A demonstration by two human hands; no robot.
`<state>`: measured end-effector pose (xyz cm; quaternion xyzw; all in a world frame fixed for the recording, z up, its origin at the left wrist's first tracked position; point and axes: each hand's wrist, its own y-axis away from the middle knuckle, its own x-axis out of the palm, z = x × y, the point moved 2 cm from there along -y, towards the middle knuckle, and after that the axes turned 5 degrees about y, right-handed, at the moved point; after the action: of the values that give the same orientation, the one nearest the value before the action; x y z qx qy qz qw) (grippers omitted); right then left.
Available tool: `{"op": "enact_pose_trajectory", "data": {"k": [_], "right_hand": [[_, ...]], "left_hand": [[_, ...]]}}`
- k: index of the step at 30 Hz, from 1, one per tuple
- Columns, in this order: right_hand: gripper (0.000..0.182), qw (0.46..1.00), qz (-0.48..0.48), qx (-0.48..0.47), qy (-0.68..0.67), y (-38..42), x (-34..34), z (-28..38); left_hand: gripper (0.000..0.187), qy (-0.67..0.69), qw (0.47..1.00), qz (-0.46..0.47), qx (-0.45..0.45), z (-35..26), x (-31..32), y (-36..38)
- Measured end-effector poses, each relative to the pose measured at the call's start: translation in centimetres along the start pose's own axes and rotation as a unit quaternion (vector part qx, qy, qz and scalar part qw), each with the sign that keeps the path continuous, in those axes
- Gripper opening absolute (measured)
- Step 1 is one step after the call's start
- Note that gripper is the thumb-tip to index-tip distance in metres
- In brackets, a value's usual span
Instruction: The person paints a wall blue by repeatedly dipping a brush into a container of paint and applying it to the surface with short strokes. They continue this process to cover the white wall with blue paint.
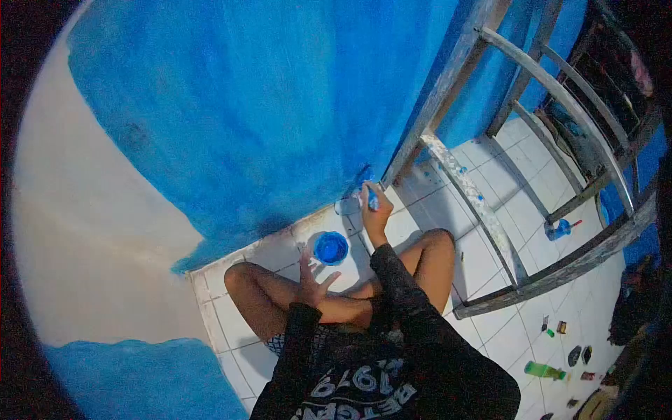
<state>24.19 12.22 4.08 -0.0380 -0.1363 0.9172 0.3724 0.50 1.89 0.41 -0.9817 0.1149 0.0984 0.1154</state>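
Observation:
My right hand [376,210] is closed around a paintbrush [372,196], with the brush's far end close to the foot of the blue wall [280,105]. Blue paint marks show at the fingers. A round tub of blue paint [330,248] stands on the white tiles in front of my crossed legs. Beside the tub, to its lower left, is my left hand [314,281], its fingers spread, with nothing in it.
A wooden ladder [483,210] stands at the right, near the wall. Under it is a blue container [558,229] with a red stick. A green bottle [544,370] and small items lie at the lower right. The left wall [91,245] is partly unpainted.

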Motion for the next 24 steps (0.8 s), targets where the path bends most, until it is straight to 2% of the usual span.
{"op": "enact_pose_trajectory", "data": {"k": [2,3,5,6,8,9,11,13,15,16,17,18,20,21,22,24], "right_hand": [[0.022,0.970,0.008,-0.215,0.113,1.2,1.6,3.1],[0.022,0.969,0.015,-0.211,0.129,2.3,0.5,3.6],[0.023,0.953,0.205,-0.208,0.080,4.3,1.0,4.8],[0.023,0.952,0.203,-0.212,0.084,3.7,0.4,4.7],[0.024,0.882,0.338,-0.267,0.193,4.0,-0.1,4.4],[0.024,0.882,0.337,-0.268,0.191,3.5,-0.8,4.8],[0.027,0.920,0.353,-0.144,0.089,1.9,-2.7,5.8],[0.028,0.925,0.270,-0.201,0.176,-0.7,-4.1,1.9],[0.031,0.948,0.164,-0.217,0.166,-3.3,-5.5,-1.9],[0.031,0.949,0.164,-0.213,0.166,-3.3,-6.2,-2.0],[0.030,0.960,0.131,-0.169,0.182,-3.5,-6.9,-2.2],[0.030,0.967,0.098,-0.126,0.198,-3.8,-7.2,-2.1],[0.034,0.965,0.063,-0.146,0.210,-2.4,-6.6,-1.9],[0.038,0.960,0.027,-0.167,0.224,-1.6,-6.4,-2.2],[0.041,0.952,0.031,-0.209,0.222,-1.3,-6.1,-2.5],[0.039,0.957,0.016,-0.176,0.231,-0.9,-5.3,-3.1]], "left_hand": [[0.109,-0.015,1.000,0.000,-0.004,0.3,-0.6,-0.4],[0.109,-0.002,1.000,0.002,-0.016,0.8,0.6,0.6],[0.112,-0.029,1.000,0.007,-0.005,1.1,-0.1,0.6],[0.112,-0.024,1.000,0.008,-0.001,0.7,0.4,0.1],[0.109,0.009,0.999,0.006,-0.032,-0.1,0.0,0.2],[0.109,0.008,0.999,0.007,-0.031,0.3,0.1,0.3],[0.110,0.107,0.991,-0.012,-0.079,1.6,0.1,1.1],[0.111,0.093,0.993,-0.010,-0.067,1.8,0.3,0.9],[0.111,0.077,0.995,-0.006,-0.058,1.2,0.4,0.5],[0.111,-0.004,0.999,0.007,-0.044,0.4,0.2,0.2],[0.112,-0.085,0.996,0.020,-0.028,-0.5,0.2,-0.2],[0.112,-0.088,0.995,0.020,-0.029,0.2,0.3,-0.2],[0.112,0.060,0.996,0.002,-0.062,2.8,0.9,0.1],[0.112,0.056,0.996,0.004,-0.067,3.3,0.9,0.2],[0.113,0.036,0.998,-0.001,-0.052,3.7,0.9,0.3],[0.114,0.013,0.999,-0.005,-0.035,3.4,0.6,-0.1]]}}
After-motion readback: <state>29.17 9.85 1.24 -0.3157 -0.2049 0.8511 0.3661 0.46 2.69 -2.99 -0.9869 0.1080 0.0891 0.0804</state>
